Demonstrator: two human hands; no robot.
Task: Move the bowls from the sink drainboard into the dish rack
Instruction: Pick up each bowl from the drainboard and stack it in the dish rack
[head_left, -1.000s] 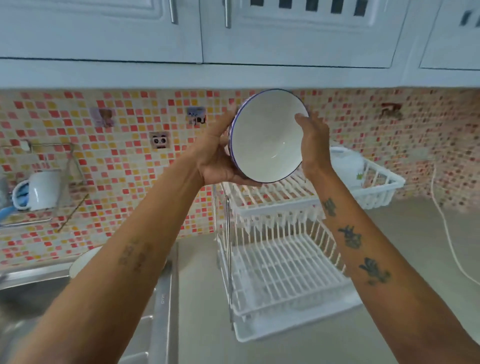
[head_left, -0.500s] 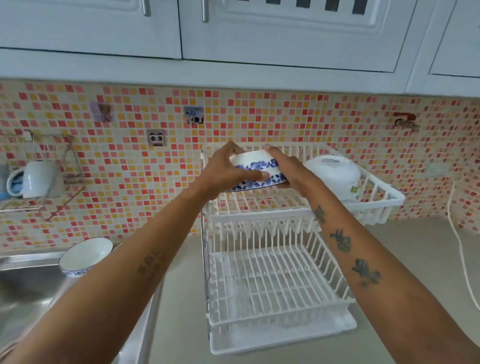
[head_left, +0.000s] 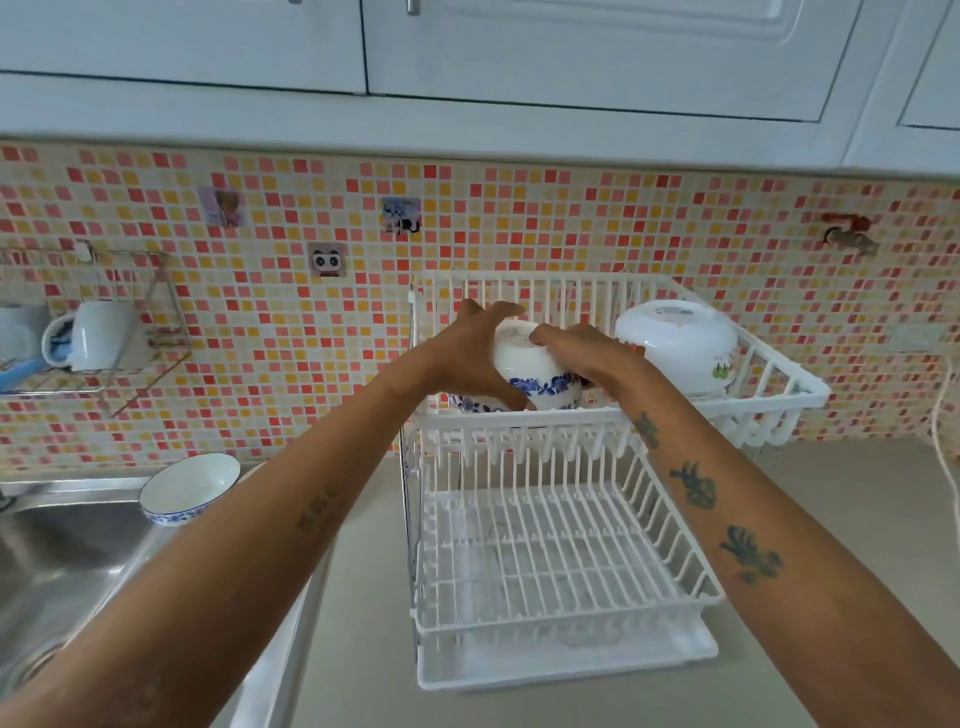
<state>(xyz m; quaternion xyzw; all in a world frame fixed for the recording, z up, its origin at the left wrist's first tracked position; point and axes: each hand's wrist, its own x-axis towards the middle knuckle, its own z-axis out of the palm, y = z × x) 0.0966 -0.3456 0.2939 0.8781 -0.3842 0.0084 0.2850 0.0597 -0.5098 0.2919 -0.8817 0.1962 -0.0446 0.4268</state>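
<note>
Head view, and both hands are up at the top tier of the white dish rack (head_left: 618, 422). The left hand (head_left: 470, 356) and the right hand (head_left: 582, 356) clamp a blue-patterned bowl (head_left: 535, 371) between them, upside down, foot up. Left fingers spread wide over the base and down the near side, thumb low by the rim; right fingers curl over the far side. The bowl's rim sits right down at the tier's bars, left of centre, though whether it actually rests there I cannot tell, since the front rail hides the contact.

Just beside it on the right, a larger white bowl (head_left: 678, 348) is already parked upside down on the same tier. The lower tier carries no dishes that I can see.

Over on the left, one more blue-rimmed bowl (head_left: 189, 488) stands upright on the steel drainboard (head_left: 78, 545) of the sink, well apart from the rack.

So my read: one bowl racked, one in the act of being set down, at least one left to fetch. The left forearm covers part of the drainboard, so more could be hiding there.
</note>
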